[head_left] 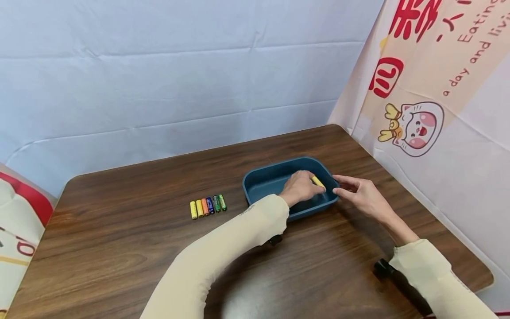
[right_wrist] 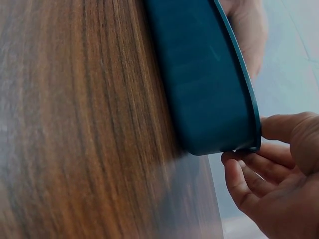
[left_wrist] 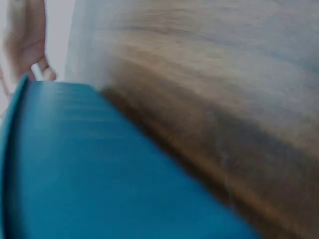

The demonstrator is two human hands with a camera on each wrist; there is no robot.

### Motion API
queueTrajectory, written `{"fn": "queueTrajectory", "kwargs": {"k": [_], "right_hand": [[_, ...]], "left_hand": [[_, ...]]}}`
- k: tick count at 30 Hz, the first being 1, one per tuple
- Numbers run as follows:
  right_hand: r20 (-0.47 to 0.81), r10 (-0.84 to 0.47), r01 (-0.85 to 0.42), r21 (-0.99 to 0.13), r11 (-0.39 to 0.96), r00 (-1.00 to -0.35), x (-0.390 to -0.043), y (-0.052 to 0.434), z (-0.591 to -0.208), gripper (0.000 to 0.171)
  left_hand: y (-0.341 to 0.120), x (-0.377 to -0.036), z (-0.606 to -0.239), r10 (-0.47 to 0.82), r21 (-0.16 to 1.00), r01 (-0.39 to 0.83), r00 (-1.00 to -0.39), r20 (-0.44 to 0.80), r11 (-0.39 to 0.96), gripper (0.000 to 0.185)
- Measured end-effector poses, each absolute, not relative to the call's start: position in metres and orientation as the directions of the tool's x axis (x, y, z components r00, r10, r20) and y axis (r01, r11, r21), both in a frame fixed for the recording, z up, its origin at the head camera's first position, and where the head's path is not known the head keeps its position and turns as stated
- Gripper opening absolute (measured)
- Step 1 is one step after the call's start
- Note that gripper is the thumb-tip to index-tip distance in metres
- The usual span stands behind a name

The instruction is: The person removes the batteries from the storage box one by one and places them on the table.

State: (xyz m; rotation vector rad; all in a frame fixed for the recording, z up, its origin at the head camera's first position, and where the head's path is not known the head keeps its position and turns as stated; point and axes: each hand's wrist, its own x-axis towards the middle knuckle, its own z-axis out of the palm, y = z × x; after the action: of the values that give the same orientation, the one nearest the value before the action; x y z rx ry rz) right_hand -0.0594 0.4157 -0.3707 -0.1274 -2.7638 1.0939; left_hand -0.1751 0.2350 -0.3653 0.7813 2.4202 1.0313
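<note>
A dark blue tray (head_left: 263, 181) stands on the brown wooden table (head_left: 119, 248), right of the middle. My left hand (head_left: 314, 186) is inside the tray and pinches a yellow battery (head_left: 318, 180) near the far right wall. At the tray's right corner my right hand (head_left: 338, 186) holds the rim. The right wrist view shows its thumb (right_wrist: 284, 129) on the rim of the tray (right_wrist: 209, 79) and its fingers (right_wrist: 249, 174) below the corner. The left wrist view is blurred, with the tray's wall (left_wrist: 99, 164) and a bit of the right hand (left_wrist: 27, 45).
Several batteries (head_left: 207, 206), yellow, orange, blue and green, lie side by side in a row left of the tray. A white cloth backdrop (head_left: 159, 79) hangs behind the table, and a printed cloth (head_left: 438, 110) closes off the right side.
</note>
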Motion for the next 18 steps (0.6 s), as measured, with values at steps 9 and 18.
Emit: {"fn": "queueTrajectory", "kwargs": {"k": [9,18], "right_hand": [[0.113,0.126,0.012,-0.693,0.721,-0.986,-0.061,0.417,-0.369,0.049],[0.118,0.131,0.016,-0.679,0.734,-0.984,-0.059,0.415,-0.371,0.049]], "left_hand": [[0.197,-0.193,-0.343,0.664,0.833,0.295,-0.739,-0.112,0.468,0.045],[0.138,-0.203,-0.331,0.704,0.876,0.312,-0.709,-0.044,0.369,0.048]]}}
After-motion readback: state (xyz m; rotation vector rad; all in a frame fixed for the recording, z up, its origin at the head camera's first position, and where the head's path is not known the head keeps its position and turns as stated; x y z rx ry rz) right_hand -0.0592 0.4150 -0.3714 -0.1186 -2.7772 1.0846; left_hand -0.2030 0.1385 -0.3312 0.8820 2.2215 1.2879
